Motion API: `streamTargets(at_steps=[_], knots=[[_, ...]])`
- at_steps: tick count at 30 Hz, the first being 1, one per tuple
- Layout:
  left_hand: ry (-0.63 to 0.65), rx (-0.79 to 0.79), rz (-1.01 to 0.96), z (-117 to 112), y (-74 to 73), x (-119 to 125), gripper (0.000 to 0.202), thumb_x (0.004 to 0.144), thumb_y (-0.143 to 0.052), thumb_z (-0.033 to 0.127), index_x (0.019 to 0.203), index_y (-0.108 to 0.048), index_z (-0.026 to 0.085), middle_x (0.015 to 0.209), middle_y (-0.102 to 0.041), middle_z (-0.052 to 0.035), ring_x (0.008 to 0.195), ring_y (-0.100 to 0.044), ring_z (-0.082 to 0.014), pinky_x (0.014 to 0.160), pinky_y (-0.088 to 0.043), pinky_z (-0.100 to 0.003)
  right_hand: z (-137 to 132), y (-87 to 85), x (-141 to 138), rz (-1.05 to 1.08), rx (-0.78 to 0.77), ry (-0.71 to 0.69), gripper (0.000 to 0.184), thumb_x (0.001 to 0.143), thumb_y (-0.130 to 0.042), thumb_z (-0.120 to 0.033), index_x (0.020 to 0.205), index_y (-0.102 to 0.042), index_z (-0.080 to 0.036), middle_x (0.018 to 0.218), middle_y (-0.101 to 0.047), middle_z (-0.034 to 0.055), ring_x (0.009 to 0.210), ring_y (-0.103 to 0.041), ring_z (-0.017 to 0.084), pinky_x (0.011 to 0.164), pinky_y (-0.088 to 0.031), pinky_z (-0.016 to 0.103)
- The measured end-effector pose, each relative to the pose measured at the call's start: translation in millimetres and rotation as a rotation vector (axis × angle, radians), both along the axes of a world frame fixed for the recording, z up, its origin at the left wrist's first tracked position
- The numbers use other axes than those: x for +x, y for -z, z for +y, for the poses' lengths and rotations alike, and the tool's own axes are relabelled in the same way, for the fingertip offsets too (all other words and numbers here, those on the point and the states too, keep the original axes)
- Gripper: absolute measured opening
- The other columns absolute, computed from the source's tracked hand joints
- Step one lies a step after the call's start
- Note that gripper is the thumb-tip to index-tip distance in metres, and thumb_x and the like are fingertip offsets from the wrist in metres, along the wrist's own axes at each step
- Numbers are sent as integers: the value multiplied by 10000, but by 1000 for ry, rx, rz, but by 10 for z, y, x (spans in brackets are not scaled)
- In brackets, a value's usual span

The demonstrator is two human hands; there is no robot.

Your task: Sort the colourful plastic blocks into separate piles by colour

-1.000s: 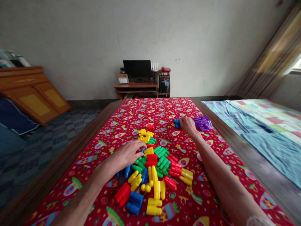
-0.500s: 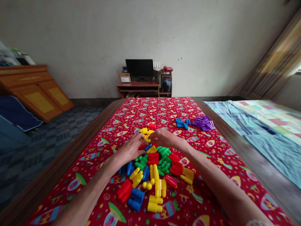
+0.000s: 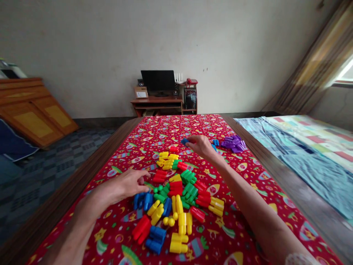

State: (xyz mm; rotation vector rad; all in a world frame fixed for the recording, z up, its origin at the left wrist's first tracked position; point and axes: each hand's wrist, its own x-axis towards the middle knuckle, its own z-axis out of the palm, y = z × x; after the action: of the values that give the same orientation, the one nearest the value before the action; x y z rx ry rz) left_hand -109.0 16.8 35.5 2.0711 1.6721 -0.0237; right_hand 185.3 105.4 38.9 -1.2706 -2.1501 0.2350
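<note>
A heap of plastic building pieces [image 3: 176,198] in red, yellow, green and blue lies on a red patterned tablecloth [image 3: 171,127]. My right hand [image 3: 201,146] is raised beyond the heap, fingers pinched on a blue piece [image 3: 184,141]. It is close to a small group of blue pieces [image 3: 215,143] and a purple pile [image 3: 233,144] at the far right. My left hand [image 3: 125,184] rests low at the heap's left side, fingers curled beside several blue pieces [image 3: 143,200]; whether it holds anything is unclear.
The table's wooden edges [image 3: 278,173] run along both sides. A bed with a checked blue cover [image 3: 309,154] lies to the right. A desk with a monitor [image 3: 157,81] stands at the far wall, a wooden cabinet [image 3: 35,114] at the left.
My right hand came back from the blue group to the heap, then lifted away toward the far right with a blue piece. My left hand slid back to the heap's left side.
</note>
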Motion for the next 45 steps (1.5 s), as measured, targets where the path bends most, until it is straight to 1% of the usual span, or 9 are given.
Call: streamTargets(at_steps=[4, 7, 10, 14, 20, 24, 29, 39, 45], knots=[[50, -84, -68, -106, 135, -35, 494, 645, -608, 363, 1109, -673, 207, 854, -747, -30, 799, -691, -233, 674, -513, -271, 205, 29, 474, -116, -44, 459, 241, 894, -532, -282, 900, -731, -147, 821, -720, 81, 749, -618, 177, 621, -337, 249], [66, -99, -83, -127, 167, -43, 570, 616, -641, 341, 1171, -652, 215, 911, -742, -33, 855, -685, -237, 713, -517, -274, 275, 120, 678, -176, -77, 606, 263, 901, -499, -271, 949, -728, -151, 913, -730, 112, 821, -632, 201, 644, -349, 261], [59, -119, -80, -120, 155, -25, 593, 594, -648, 314, 1178, -651, 216, 876, -730, -17, 826, -677, -227, 700, -507, -265, 293, 171, 733, -210, -138, 582, 265, 899, -506, -291, 971, -732, -174, 963, -733, 106, 876, -640, 202, 671, -370, 254], [75, -110, -99, -103, 183, 23, 436, 615, -642, 323, 1034, -694, 213, 723, -683, 14, 696, -639, -198, 609, -463, -245, 288, 151, 765, -228, -140, 588, 350, 940, -436, -354, 964, -739, -181, 966, -733, 118, 914, -652, 227, 689, -401, 270], [39, -206, -317, -95, 167, 54, 400, 562, -599, 233, 953, -686, 225, 710, -663, 35, 706, -631, -189, 598, -472, -231, 297, 142, 848, -344, -227, 649, 371, 928, -363, -162, 1066, -707, -146, 1077, -699, 167, 1018, -645, 265, 764, -443, 300], [-35, -72, -376, 1, 76, -8, 411, 575, -639, 301, 975, -695, 229, 731, -662, 13, 705, -632, -195, 630, -506, -256, 314, 162, 791, -437, -320, 575, 375, 866, -408, -79, 1121, -680, -121, 1097, -682, 181, 1029, -645, 261, 782, -457, 286], [-121, 164, -462, 110, -25, 0, 440, 594, -674, 446, 967, -689, 211, 792, -661, -24, 768, -650, -222, 696, -534, -304, 316, 171, 740, -452, -316, 546, 417, 879, -401, -79, 1223, -624, -156, 1190, -641, 168, 1130, -594, 259, 849, -453, 292], [-76, 195, -396, 101, 36, 53, 442, 638, -670, 471, 1008, -710, 231, 898, -714, -37, 822, -666, -231, 718, -534, -295, 339, 232, 709, -465, -309, 445, 380, 902, -403, -114, 1204, -631, -152, 1161, -653, 156, 1120, -589, 246, 866, -430, 276], [-42, 213, -366, 98, 47, 18, 436, 684, -679, 492, 1039, -713, 240, 977, -724, -52, 880, -664, -240, 745, -543, -298, 319, 229, 708, -430, -299, 469, 381, 888, -384, -85, 1160, -644, -139, 1132, -658, 166, 1035, -621, 244, 790, -429, 274]])
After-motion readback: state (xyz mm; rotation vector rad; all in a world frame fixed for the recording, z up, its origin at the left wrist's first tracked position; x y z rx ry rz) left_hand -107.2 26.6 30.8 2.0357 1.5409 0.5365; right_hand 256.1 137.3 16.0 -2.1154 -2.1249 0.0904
